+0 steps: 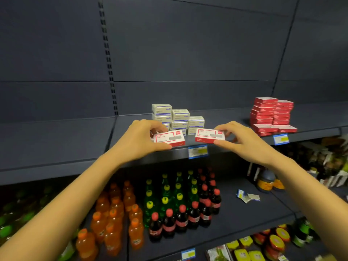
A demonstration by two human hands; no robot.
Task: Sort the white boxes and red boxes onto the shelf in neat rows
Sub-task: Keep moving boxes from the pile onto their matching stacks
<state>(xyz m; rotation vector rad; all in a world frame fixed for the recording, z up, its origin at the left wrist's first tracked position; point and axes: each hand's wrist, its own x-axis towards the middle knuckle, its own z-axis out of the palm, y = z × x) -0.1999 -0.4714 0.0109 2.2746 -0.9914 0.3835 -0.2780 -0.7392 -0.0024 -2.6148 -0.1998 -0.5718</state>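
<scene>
Dark shelf point(56, 132) holds stacked white boxes point(178, 117) and red boxes point(271, 113); my left hand point(139, 140) pinches a red-edged box point(169, 139), my right hand point(243, 140) pinches a second box point(210, 135), both seemingly just above the shelf.

- The left front box point(169, 138) is showing a white top with a red border and a red side.
- The right front box point(210, 136) is showing the same white face and red border.
- The white boxes point(178, 117) are showing off-white card with blue bands.
- The red boxes point(271, 113) are showing red sides with pale edging.
- The shelf point(56, 140) is appearing dark blue-grey.
- The price tags point(198, 151) are showing blue frames round white and yellow.
- The orange bottles point(113, 223) are wearing orange caps, the green bottles point(165, 200) yellow caps, and the dark bottles point(188, 217) red caps and red labels.
</scene>
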